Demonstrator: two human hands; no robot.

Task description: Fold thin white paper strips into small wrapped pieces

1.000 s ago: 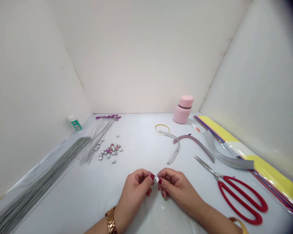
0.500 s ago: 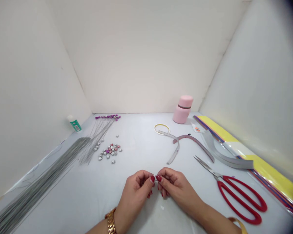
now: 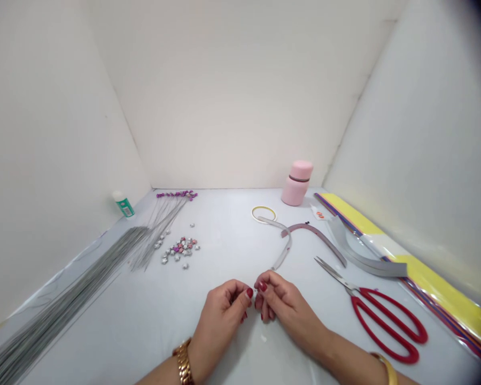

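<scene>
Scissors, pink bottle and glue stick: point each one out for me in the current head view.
Scissors [image 3: 349, 286]: head view, on the pivot.
Pink bottle [image 3: 294, 192]: head view, on the body.
Glue stick [image 3: 124, 206]: head view, on the green label.

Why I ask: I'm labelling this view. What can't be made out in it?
All in the head view:
Small piece: its shape, mostly hidden by fingers of the left hand and right hand.
Grey wires: near ends, cut off by the frame.
Green tube: label print, too small.
Yellow bangle: lower part, cut off by bottom edge.

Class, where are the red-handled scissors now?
In the head view, the scissors lie at right, between the right hand and the yellow sheets.
</scene>
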